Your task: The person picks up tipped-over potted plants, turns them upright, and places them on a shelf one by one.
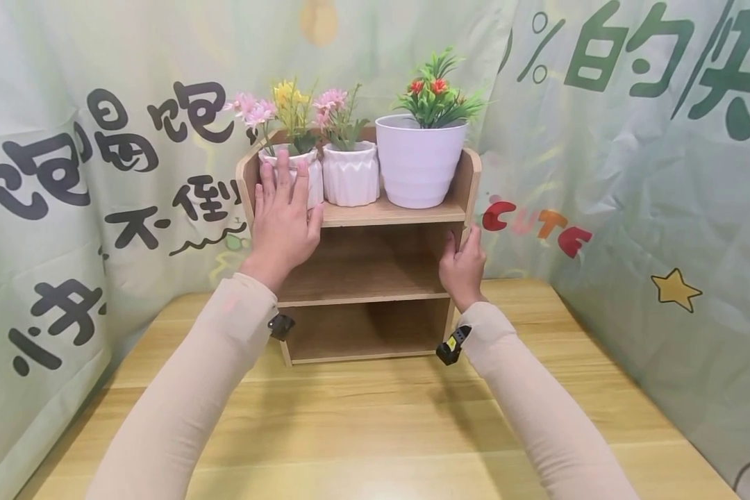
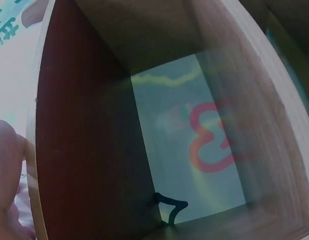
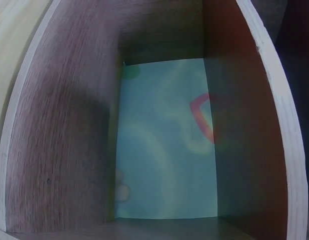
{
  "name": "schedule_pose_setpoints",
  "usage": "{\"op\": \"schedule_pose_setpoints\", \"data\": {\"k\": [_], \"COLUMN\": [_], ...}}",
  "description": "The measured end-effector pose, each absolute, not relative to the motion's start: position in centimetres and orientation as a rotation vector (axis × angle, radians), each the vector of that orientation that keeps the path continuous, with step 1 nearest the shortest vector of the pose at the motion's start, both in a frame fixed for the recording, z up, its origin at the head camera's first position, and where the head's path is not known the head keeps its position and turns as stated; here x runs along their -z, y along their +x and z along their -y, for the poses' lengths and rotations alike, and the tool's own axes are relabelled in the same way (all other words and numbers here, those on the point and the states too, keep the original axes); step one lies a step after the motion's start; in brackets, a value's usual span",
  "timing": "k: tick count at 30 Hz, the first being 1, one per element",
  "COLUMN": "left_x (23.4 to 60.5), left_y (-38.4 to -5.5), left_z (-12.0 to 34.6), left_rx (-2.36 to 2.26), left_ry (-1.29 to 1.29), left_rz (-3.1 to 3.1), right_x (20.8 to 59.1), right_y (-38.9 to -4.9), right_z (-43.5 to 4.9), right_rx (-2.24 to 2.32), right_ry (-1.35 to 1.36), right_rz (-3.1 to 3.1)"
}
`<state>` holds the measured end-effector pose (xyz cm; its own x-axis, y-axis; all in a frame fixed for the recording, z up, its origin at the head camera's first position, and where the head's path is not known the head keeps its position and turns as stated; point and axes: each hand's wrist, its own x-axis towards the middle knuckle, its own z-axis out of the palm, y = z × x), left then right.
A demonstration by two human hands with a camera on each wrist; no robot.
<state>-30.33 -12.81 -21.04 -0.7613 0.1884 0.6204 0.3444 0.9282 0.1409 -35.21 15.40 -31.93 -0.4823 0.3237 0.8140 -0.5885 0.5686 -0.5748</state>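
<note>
A three-tier wooden shelf (image 1: 362, 283) stands on the table. On its top board, from left to right, are a fluted white pot (image 1: 315, 182) with pink and yellow artificial flowers, a second fluted white pot (image 1: 351, 177) with pink flowers, and a larger smooth white pot (image 1: 420, 167) with red flowers and green leaves. My left hand (image 1: 284, 222) lies with straight fingers against the front of the leftmost pot, covering part of it. At the shelf's right side panel, my right hand (image 1: 464, 267) grips the front edge between thumb and fingers.
Both lower tiers show bare boards, and the curtain shows through an open back in the right wrist view (image 3: 164, 150). Printed curtains (image 1: 650, 208) enclose the wood-grain table (image 1: 350, 430) behind and at both sides. Each wrist carries a small black camera (image 1: 450, 349).
</note>
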Motion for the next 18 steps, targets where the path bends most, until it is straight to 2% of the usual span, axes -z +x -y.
{"op": "schedule_pose_setpoints", "data": {"k": [10,18], "left_x": [22.6,26.0], "left_y": [-28.9,-26.9], "left_z": [13.3,14.6], "left_rx": [0.345,0.192], "left_ry": [-0.465,-0.466], "left_rz": [2.385,2.368], "right_x": [31.4,32.8], "right_y": [-34.3,-32.0], "right_z": [-16.1,-17.6], "right_rx": [-1.154,-0.982], "right_ry": [0.244,0.283], "right_rz": [1.911,2.147]}}
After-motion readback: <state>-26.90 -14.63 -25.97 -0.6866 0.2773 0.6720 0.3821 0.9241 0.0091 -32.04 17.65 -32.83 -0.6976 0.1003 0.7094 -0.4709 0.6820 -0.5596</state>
